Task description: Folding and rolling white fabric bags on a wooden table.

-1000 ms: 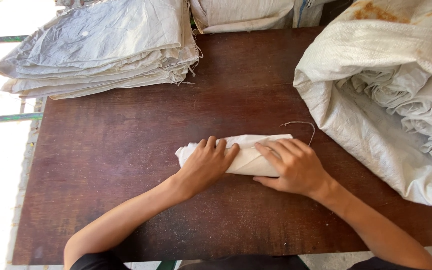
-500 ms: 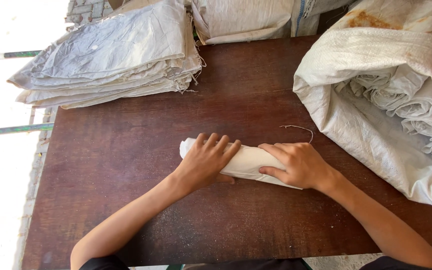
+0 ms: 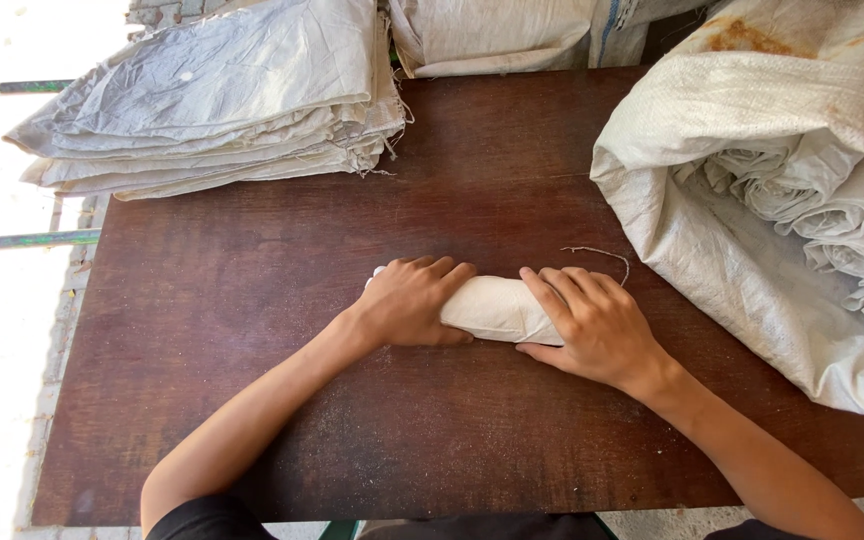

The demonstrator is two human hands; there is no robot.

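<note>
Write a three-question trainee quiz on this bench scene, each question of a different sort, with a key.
1. True or false: both hands rest on the rolled white sack.
2. Where is the stack of flat sacks? A) far left of the table B) near right C) on the floor
3. Fill in: the big open sack at right holds more ____ sacks.

Key: 1 true: left hand and right hand both press it. 2 A. 3 rolled.

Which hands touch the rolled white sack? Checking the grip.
Touching: the head view shows the left hand and right hand both wrapped over the rolled white sack.
</note>
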